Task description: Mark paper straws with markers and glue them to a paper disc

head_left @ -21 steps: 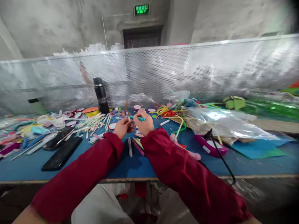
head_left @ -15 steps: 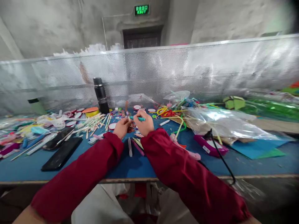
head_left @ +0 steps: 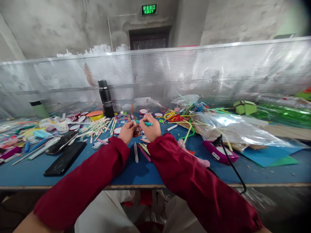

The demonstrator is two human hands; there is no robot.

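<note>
Both arms in dark red sleeves reach out over a blue table (head_left: 29,174). My right hand (head_left: 152,130) grips a teal pen-like tool (head_left: 144,123) that points left. My left hand (head_left: 127,131) pinches a small pale stick (head_left: 133,121) right at the tool's tip. The two hands touch above the table's middle. Under them lie a white stick (head_left: 136,152) and pink and green sticks (head_left: 143,151).
A black bottle (head_left: 106,98) stands behind the hands by a perforated metal screen (head_left: 170,74). Wooden sticks (head_left: 99,127) and round discs lie left. Two dark phones (head_left: 63,152) lie near left. A plastic bag (head_left: 230,127), a magenta tool (head_left: 220,152) with a black cord sit right.
The hands hold the same pose on the tool and stick. Only the view has shifted slightly.
</note>
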